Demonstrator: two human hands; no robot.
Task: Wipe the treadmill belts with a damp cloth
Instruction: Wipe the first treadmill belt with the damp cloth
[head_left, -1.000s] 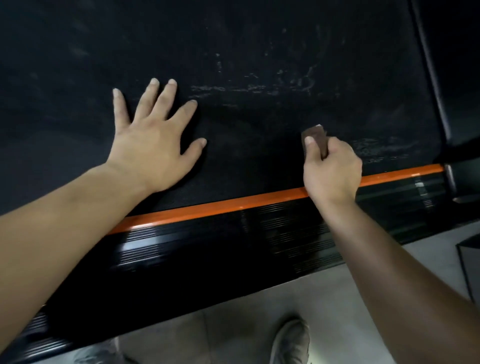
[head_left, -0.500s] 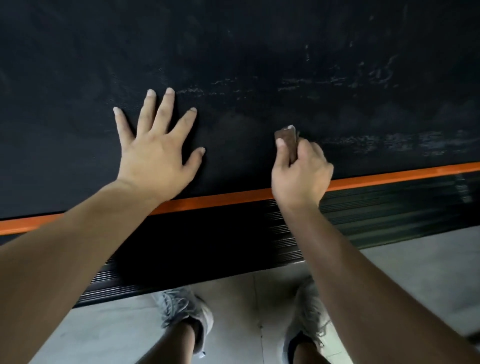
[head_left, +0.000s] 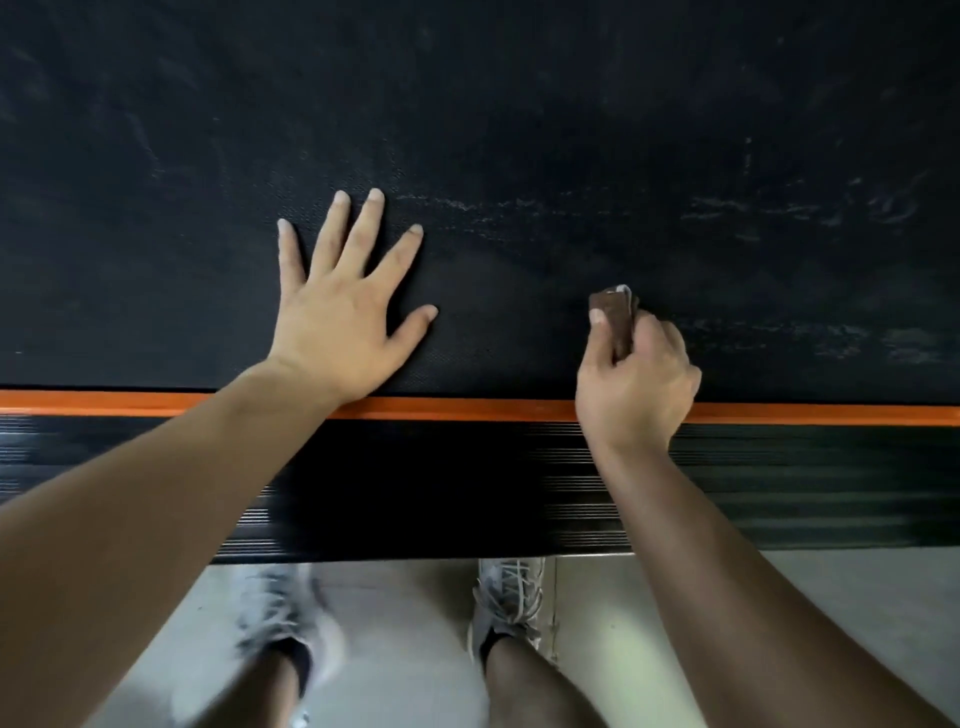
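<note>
The black treadmill belt fills the upper half of the head view, with pale smears toward the right. My left hand lies flat on the belt with its fingers spread. My right hand grips a small folded brown cloth and holds it against the belt near the belt's near edge. Only the cloth's top end shows above my thumb and fingers.
An orange strip runs along the belt's near edge, with a ribbed black side rail below it. My two legs in grey sneakers stand on the pale floor beside the treadmill.
The view has shifted left along the treadmill and my feet have stepped. My right hand with the cloth has slid left along the belt. My left hand stays flat on the belt.
</note>
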